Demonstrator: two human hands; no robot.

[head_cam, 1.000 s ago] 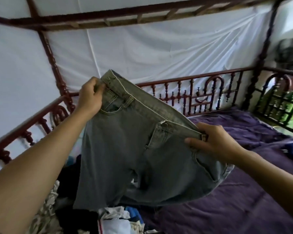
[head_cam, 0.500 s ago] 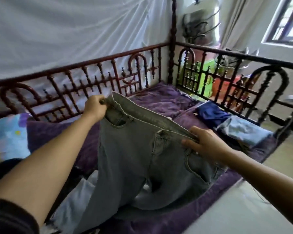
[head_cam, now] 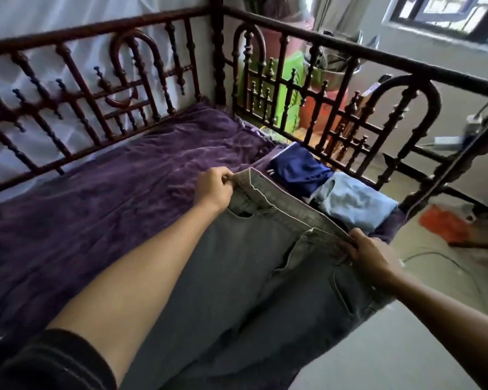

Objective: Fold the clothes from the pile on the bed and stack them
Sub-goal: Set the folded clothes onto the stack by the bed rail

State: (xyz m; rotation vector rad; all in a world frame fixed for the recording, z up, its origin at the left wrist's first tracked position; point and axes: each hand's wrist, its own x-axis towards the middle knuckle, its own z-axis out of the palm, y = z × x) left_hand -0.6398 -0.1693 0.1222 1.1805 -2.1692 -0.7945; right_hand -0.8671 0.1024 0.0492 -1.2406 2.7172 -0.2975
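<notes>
Your left hand [head_cam: 213, 187] has its fingers curled tight round one end of the waistband of the grey jeans [head_cam: 254, 266]. Your right hand [head_cam: 373, 256] pinches the other end, thumb on top, so the band runs taut between them. The biggest thing around you is the purple bedspread [head_cam: 96, 198], rumpled across the mattress to your left and ahead. The dark turned-wood side rail [head_cam: 96, 88] borders its far side, with a white sheet [head_cam: 68, 12] hanging behind it. The end rail [head_cam: 350, 52] meets the side rail at a corner post and runs off to your right. Pale floor [head_cam: 392, 347] shows past the bed's edge at lower right. Through the end rail's spindles you can see something green [head_cam: 290, 80] and a red-orange container [head_cam: 324, 108] outside the bed. Just inside that rail, two folded garments lie side by side and touching: a dark blue one [head_cam: 299, 170] nearer the corner and a light blue one [head_cam: 355, 199] nearer the bed's edge. An orange thing [head_cam: 443, 223] lies on the floor beyond; it is too blurred to name, perhaps a bag or a cloth. Your left forearm, with a black sleeve [head_cam: 54, 361] at the elbow, crosses in front of the jeans and hides part of one leg. The jeans fall from your hands toward you, fly and front pockets facing up. Their waistband is near the two folded garments, on your side of them, and the legs run out of view below.
</notes>
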